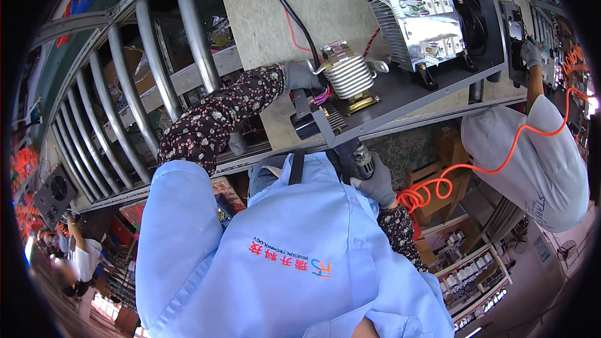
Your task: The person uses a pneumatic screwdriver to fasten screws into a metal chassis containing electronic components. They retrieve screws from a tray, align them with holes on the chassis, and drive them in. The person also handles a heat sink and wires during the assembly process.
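Note:
My left hand (302, 77), in a grey glove, is against the left side of a coil (349, 76) with thick pale windings and a brass-coloured base. Its fingers are mostly hidden behind the coil and wires, so their grip does not show. The coil stands on a dark grey metal chassis (407, 97), near its left end. Below the chassis edge, my gloved right hand (377, 183) is closed round a metal-bodied air screwdriver (362, 161); the tool's tip is hidden. Black and red wires (289, 14) rise from the coil onto the board behind.
A finned heatsink block (429, 28) with a black fan (469, 22) sits on the chassis. Steel rollers (153, 59) lie left. An orange coiled hose (432, 191) runs from near my right hand to the right, where a co-worker (532, 156) works at the line.

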Available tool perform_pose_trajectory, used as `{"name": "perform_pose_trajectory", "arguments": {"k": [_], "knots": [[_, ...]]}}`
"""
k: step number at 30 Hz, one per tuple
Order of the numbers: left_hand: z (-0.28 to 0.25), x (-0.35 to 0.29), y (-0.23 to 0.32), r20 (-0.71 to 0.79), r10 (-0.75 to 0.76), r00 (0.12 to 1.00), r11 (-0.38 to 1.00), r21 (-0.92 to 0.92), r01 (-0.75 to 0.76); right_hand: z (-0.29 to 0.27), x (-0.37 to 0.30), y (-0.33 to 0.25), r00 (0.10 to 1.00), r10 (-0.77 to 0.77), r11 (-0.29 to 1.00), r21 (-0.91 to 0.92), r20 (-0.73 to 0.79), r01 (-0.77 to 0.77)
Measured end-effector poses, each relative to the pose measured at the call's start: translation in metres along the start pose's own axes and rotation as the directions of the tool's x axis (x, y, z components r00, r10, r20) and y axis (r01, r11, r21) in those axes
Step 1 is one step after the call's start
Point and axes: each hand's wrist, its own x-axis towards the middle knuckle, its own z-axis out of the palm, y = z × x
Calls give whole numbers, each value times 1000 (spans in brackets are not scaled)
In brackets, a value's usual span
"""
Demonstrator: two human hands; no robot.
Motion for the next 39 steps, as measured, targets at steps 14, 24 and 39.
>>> {"name": "perform_pose_trajectory", "arguments": {"k": [14, 24, 39], "knots": [[-1, 1, 2, 76, -116, 990, 977, -173, 128, 7, 2, 12, 999, -25, 981, 191, 42, 17], [9, 3, -27, -34, 172, 985, 980, 110, -167, 8, 6, 17, 991, -101, 945, 320, 83, 69], [0, 4, -7, 147, 69, 987, 936, 332, -115, 7, 6, 18, 993, -70, 956, 292, 96, 39]]}}
